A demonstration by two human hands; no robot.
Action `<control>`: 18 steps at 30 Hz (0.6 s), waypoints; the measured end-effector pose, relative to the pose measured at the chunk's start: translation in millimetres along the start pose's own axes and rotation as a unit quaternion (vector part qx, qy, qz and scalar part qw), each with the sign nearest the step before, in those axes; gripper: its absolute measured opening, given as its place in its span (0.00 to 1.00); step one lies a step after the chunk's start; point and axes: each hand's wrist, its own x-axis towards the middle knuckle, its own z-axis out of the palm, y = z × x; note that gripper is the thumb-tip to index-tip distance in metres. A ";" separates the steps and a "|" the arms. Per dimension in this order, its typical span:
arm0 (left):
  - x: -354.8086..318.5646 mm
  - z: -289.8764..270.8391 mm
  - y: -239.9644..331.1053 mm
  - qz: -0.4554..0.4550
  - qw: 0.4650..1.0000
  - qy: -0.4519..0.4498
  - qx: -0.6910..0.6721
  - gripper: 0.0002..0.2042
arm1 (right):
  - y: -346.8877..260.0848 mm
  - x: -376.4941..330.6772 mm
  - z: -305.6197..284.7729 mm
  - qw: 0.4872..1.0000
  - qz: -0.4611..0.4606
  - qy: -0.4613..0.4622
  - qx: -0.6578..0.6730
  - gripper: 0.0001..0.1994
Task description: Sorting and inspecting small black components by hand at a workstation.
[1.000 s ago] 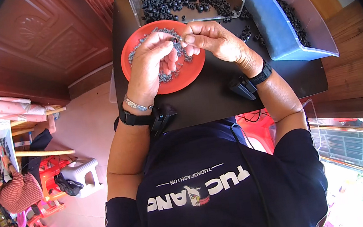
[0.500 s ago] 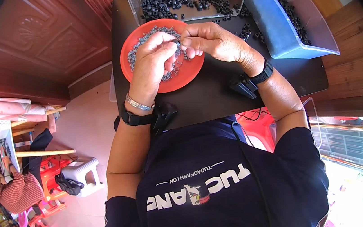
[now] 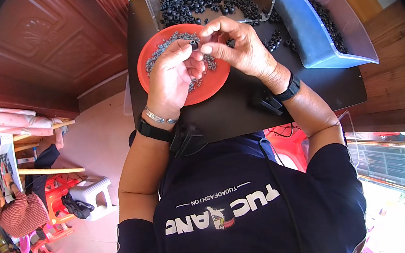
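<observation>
Nearest, your dark navy short-sleeved top [image 3: 256,236] faces the dark brown tabletop [image 3: 232,118]. You wear a black wrist strap [image 3: 154,132] with a patterned silver bracelet [image 3: 161,117] on one forearm, and another black strap [image 3: 290,87] on the other. Your left hand [image 3: 170,72] pinches a small, round, shiny black piece [image 3: 194,45] between thumb and forefinger, above the shallow orange-red plastic bowl [image 3: 217,85]. Your right hand [image 3: 248,52] is open just beside it, thumb and forefinger parted. Small grey pieces [image 3: 160,49] lie in the bowl under your hands. Beyond, loose black round pieces [image 3: 273,41] sit on the tabletop, near a translucent blue plastic bin [image 3: 307,40] and a clear plastic box [image 3: 151,6], both holding more black pieces.
</observation>
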 end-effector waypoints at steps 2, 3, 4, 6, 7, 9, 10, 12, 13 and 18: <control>1.3 -1.0 -3.2 -0.001 1.000 0.001 -0.002 0.06 | -3.0 -0.2 4.7 0.998 -0.037 0.040 -0.044 0.13; 1.5 -0.3 -4.5 -0.004 1.000 0.002 -0.003 0.06 | -3.3 0.9 6.0 0.998 -0.038 0.039 -0.045 0.13; 1.0 0.5 -4.9 -0.004 1.000 0.002 -0.003 0.06 | -3.5 2.0 6.8 0.991 -0.095 0.051 -0.085 0.13; 0.0 2.5 -5.6 -0.024 1.000 -0.019 -0.006 0.06 | -1.9 4.1 8.2 0.971 -0.186 0.070 -0.133 0.14; 0.2 1.7 -6.0 -0.024 0.999 -0.020 -0.006 0.06 | -1.2 4.7 7.3 0.971 -0.185 0.070 -0.134 0.14; 1.2 -0.7 -5.9 -0.035 0.999 -0.024 -0.017 0.06 | -0.1 6.4 5.9 0.953 -0.230 0.067 -0.184 0.14; 0.7 -0.3 -5.8 -0.035 0.999 -0.024 -0.018 0.06 | -0.1 6.1 5.6 0.953 -0.230 0.067 -0.184 0.14; -1.1 1.8 -5.1 -0.034 0.999 -0.015 -0.015 0.06 | 0.0 4.9 5.1 0.953 -0.211 0.069 -0.204 0.14; -0.4 1.1 -5.4 -0.034 0.999 -0.015 -0.015 0.06 | -0.1 4.5 5.0 0.953 -0.211 0.069 -0.204 0.14; 1.0 2.1 -5.8 -0.030 0.998 -0.050 -0.007 0.07 | -4.6 0.7 -1.0 0.939 -0.226 0.051 -0.254 0.14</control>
